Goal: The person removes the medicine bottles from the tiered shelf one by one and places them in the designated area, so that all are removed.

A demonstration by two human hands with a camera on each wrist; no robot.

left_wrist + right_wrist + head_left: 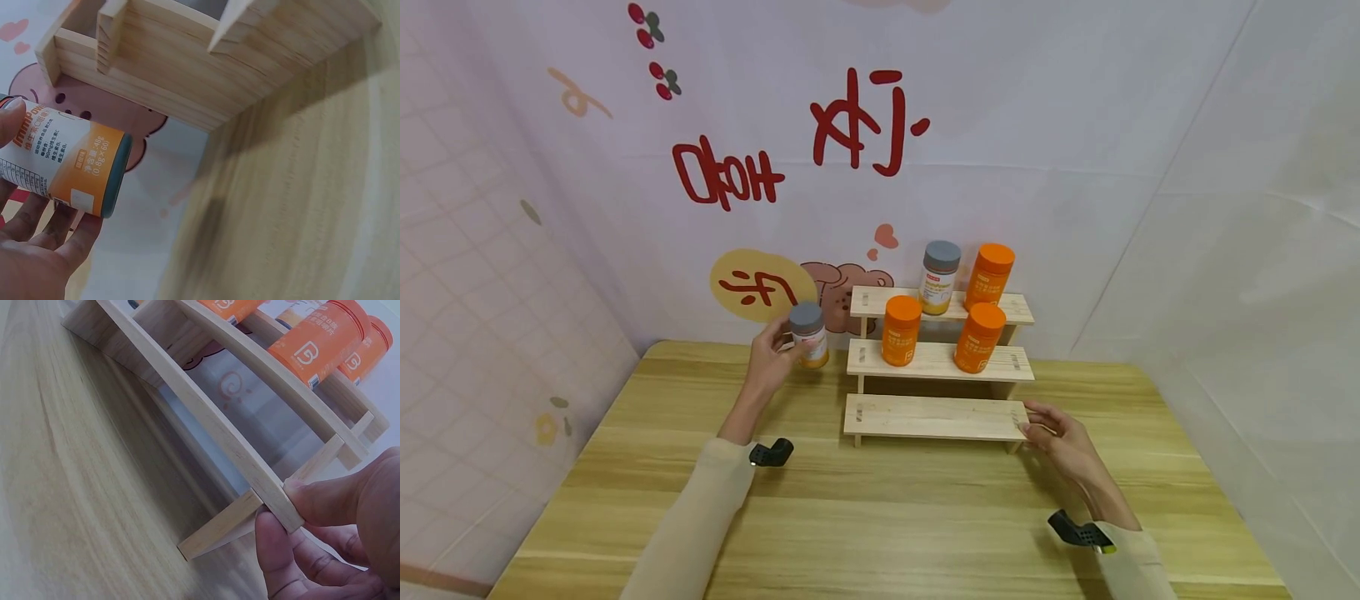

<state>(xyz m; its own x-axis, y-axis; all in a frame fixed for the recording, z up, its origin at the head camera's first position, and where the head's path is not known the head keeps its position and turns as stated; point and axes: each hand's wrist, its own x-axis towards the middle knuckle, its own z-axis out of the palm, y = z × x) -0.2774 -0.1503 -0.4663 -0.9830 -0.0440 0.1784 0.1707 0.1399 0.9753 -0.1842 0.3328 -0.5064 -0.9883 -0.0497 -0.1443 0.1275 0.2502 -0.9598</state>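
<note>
My left hand (771,358) grips a supplement jar (808,333) with a grey lid and a white and orange label, left of the three-tier wooden stand (936,417). The left wrist view has the jar (69,156) lying across the frame, thumb on one side and fingers curled round the other. At the stand's right end, my right hand (1060,437) pinches the edge of the lowest shelf. Close up in the right wrist view, thumb (331,497) and fingers clasp that board (219,431) from above and below.
Two orange jars, one left (901,333) and one right (980,340), stand on the middle shelf. A grey-lidded jar (939,279) and another orange jar (990,277) occupy the top shelf. Behind the wooden table (887,517) rises a printed cloth backdrop (1037,125).
</note>
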